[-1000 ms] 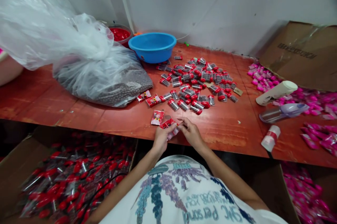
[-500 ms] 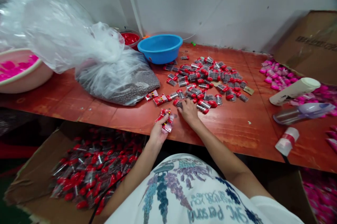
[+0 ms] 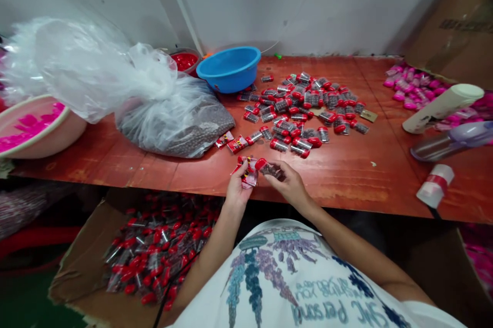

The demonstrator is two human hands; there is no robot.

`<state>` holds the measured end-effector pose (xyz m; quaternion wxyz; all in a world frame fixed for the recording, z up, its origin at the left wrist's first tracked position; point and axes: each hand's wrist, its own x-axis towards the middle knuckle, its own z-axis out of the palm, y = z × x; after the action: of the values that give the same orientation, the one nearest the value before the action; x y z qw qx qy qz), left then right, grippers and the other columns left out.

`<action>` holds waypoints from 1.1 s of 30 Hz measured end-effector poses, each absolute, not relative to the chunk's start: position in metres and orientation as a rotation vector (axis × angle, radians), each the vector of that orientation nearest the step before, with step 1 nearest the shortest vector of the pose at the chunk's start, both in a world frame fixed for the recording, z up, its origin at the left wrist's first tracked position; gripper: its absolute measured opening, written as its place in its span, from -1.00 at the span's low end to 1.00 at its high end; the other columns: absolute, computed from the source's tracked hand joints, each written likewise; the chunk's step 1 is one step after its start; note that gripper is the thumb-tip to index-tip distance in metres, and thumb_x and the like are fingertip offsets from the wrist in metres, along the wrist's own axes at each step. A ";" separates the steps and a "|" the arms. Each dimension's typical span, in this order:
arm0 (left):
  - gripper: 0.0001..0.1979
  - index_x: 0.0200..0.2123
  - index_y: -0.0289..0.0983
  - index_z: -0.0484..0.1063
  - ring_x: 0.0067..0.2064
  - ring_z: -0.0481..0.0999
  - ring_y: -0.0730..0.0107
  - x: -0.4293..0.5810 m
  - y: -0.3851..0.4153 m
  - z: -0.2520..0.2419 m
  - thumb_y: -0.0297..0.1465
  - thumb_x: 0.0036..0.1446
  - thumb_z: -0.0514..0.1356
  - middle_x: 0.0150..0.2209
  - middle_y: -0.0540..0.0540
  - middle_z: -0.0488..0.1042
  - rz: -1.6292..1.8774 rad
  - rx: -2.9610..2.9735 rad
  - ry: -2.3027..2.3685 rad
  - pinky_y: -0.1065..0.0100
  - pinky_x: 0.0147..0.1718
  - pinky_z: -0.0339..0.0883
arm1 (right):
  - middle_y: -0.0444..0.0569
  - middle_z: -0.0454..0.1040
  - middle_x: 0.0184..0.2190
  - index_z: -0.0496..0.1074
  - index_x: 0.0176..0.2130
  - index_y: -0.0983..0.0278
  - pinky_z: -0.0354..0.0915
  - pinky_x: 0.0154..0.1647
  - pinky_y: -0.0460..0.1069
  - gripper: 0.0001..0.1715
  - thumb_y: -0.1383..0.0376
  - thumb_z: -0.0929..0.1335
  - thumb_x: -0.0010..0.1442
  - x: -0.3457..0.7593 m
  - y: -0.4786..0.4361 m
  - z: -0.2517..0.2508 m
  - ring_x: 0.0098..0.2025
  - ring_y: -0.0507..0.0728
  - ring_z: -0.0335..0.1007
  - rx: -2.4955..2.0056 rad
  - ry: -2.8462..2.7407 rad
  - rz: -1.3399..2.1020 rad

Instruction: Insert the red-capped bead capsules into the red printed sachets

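Observation:
My left hand [image 3: 239, 184] is closed on several small red printed packets [image 3: 250, 176] with clear plastic edges, just above the table's front edge. Between the fingers of my right hand [image 3: 290, 184] is a small clear bottle [image 3: 268, 168] of dark beads, its red cap pointing left toward the packets. Cap and packets are close together; whether they touch I cannot tell. More red packets [image 3: 238, 144] lie on the table beside the beads bag. Beyond my hands spreads a pile of red-capped bottles [image 3: 308, 99].
A knotted plastic bag of dark beads [image 3: 200, 128] and a blue basin [image 3: 231, 71] stand left of the pile. Far left is a basin of pink pieces [image 3: 46, 148]. A tumbler [image 3: 442, 107] and a clear bottle [image 3: 450, 143] are right. Below, a carton [image 3: 80, 271] holds bagged red-capped bottles.
My right hand has taken a bottle from the near side of the pile and brought it back beside the packets. My left hand still holds the packets.

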<state>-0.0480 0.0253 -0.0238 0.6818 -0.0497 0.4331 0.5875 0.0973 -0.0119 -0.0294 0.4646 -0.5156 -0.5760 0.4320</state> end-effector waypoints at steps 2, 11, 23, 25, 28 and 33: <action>-0.93 -0.38 -0.37 0.47 -0.39 0.55 0.46 -0.045 0.025 -0.023 -0.60 0.08 0.19 -0.40 -0.10 0.55 1.298 -0.078 0.986 0.43 -0.26 0.44 | -0.06 0.48 -0.21 0.38 -0.06 0.22 0.31 -0.28 -0.05 -0.63 0.22 0.36 0.10 0.097 -0.012 -0.030 -0.28 0.07 0.39 -1.301 -1.391 1.057; -0.86 -0.40 -0.33 0.47 -0.38 0.55 0.50 -0.044 0.022 -0.018 -0.59 0.14 0.14 -0.42 -0.05 0.55 1.357 0.029 1.007 0.44 -0.22 0.42 | -0.13 0.47 -0.29 0.40 -0.11 0.21 0.28 -0.34 -0.07 -0.66 0.26 0.38 0.06 0.099 -0.017 -0.027 -0.34 0.05 0.37 -1.311 -1.373 1.152; -0.90 -0.39 -0.34 0.47 -0.37 0.56 0.46 -0.042 0.019 -0.022 -0.60 0.09 0.18 -0.41 -0.07 0.56 1.380 0.085 1.016 0.42 -0.22 0.43 | -0.13 0.45 -0.32 0.37 -0.10 0.20 0.28 -0.36 -0.09 -0.64 0.22 0.38 0.06 0.095 -0.021 -0.024 -0.37 0.03 0.35 -1.271 -1.252 1.151; -0.91 -0.40 -0.34 0.47 -0.37 0.56 0.46 -0.041 0.019 -0.022 -0.60 0.08 0.19 -0.40 -0.06 0.56 1.368 0.083 1.039 0.43 -0.22 0.42 | -0.13 0.45 -0.32 0.37 -0.11 0.21 0.28 -0.37 -0.09 -0.64 0.21 0.38 0.06 0.095 -0.021 -0.027 -0.38 0.04 0.34 -1.281 -1.242 1.144; -0.87 -0.41 -0.33 0.47 -0.38 0.55 0.48 -0.039 0.018 -0.021 -0.62 0.08 0.17 -0.42 -0.04 0.55 1.377 0.055 1.031 0.44 -0.25 0.42 | -0.12 0.45 -0.32 0.37 -0.11 0.21 0.29 -0.38 -0.08 -0.65 0.20 0.38 0.07 0.096 -0.020 -0.029 -0.38 0.04 0.34 -1.293 -1.231 1.131; -0.88 -0.41 -0.35 0.48 -0.44 0.52 0.50 -0.034 0.013 -0.019 -0.62 0.07 0.18 -0.45 -0.04 0.54 1.353 0.067 1.032 0.45 -0.32 0.42 | -0.12 0.45 -0.33 0.37 -0.10 0.21 0.29 -0.39 -0.09 -0.62 0.20 0.39 0.06 0.099 -0.018 -0.031 -0.40 0.03 0.32 -1.316 -1.199 1.121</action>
<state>-0.0336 0.0133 -0.0195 0.6590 0.0295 0.4558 0.5976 0.0986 -0.0180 -0.0312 0.4958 -0.5433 -0.4949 0.4627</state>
